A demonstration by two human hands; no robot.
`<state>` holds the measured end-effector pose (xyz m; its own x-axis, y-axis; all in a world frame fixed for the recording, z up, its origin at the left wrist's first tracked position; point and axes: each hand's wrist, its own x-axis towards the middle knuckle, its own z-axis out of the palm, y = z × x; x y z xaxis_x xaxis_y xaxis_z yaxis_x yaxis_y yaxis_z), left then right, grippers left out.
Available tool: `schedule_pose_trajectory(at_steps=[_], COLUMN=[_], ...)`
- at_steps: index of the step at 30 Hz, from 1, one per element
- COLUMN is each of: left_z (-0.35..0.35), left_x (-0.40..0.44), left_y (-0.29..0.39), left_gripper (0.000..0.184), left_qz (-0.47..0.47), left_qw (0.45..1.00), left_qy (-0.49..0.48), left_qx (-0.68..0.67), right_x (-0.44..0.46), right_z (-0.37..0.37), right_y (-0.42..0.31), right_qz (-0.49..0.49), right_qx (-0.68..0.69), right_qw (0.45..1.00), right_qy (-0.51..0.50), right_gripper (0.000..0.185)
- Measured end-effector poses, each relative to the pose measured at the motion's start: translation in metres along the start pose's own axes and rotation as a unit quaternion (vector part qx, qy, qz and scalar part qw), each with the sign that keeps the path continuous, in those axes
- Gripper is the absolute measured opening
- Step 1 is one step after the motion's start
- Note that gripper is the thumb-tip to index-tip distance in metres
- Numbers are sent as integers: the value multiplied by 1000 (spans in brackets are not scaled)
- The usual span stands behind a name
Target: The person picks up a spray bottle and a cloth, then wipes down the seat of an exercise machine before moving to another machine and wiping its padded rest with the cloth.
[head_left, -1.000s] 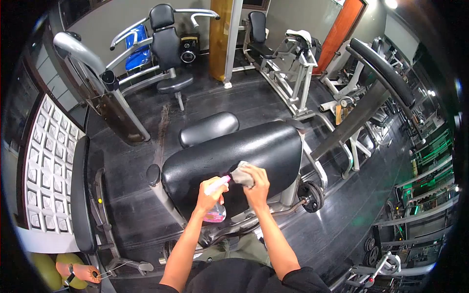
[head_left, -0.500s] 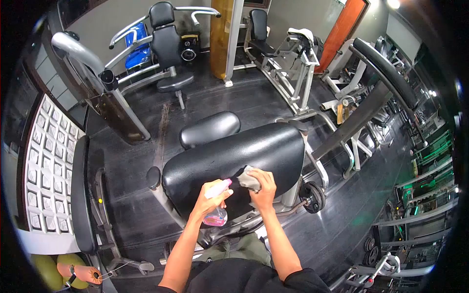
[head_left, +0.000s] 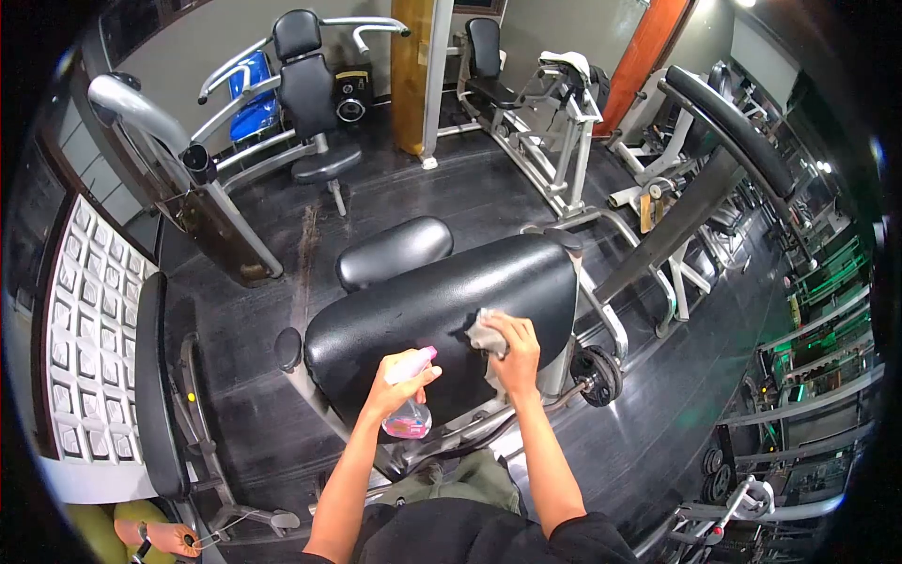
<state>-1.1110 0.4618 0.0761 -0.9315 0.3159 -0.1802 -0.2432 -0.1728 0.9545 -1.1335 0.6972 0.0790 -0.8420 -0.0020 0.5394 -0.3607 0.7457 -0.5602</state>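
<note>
My left hand (head_left: 400, 381) is wrapped round the neck of a spray bottle (head_left: 408, 420) with a pink nozzle and pink liquid, held over the near edge of a large black padded bench (head_left: 442, 291). To its right, my right hand (head_left: 515, 353) grips a crumpled grey cloth (head_left: 487, 333) above the right part of the same pad. Whether the cloth touches the pad is hard to tell. A smaller black pad (head_left: 395, 252) lies just beyond the large one.
Weight plates (head_left: 596, 376) hang on a bar at the bench's right. A machine with a black seat (head_left: 326, 164) stands at the back left. Another person's hand (head_left: 172, 539) shows at the lower left. A long black pad (head_left: 162, 385) stands by the white patterned panel (head_left: 94, 338).
My right hand has moved right with the cloth, away from the spray bottle. The bottle has shifted slightly left and down. The view has also shifted a little.
</note>
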Motion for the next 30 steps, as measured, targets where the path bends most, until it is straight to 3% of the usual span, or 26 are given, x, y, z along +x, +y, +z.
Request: schedule_pose_trajectory(at_steps=[6,9,12,17,20,25,30], left_z=[-1,-2,0,0,0,-3,-1], left_x=[-2,-1,-1,0,0,1,2], left_y=[0,-2,1,-2,-1,-7,-9], left_gripper=[21,19,16,14,14,14,16], left_qz=[7,7,0,1,4,15,23], left_qw=[1000,1000,1000,1000,1000,1000,999], left_qy=[7,4,14,18,22,18,31], left_qx=[-7,-13,-9,3,1,-5,-1], right_x=[-24,-47,-37,2,-14,-60,-56], right_z=[10,-3,-11,-1,10,4,-4], right_y=[-16,-10,6,5,-6,-6,9], right_qz=[-26,-25,-24,46,22,-6,-9], right_qx=[37,38,11,33,43,45,27], right_qw=[999,993,994,998,998,997,997], right_qy=[-29,-110,-103,33,36,-70,-70], right_gripper=[58,65,63,54,55,65,62])
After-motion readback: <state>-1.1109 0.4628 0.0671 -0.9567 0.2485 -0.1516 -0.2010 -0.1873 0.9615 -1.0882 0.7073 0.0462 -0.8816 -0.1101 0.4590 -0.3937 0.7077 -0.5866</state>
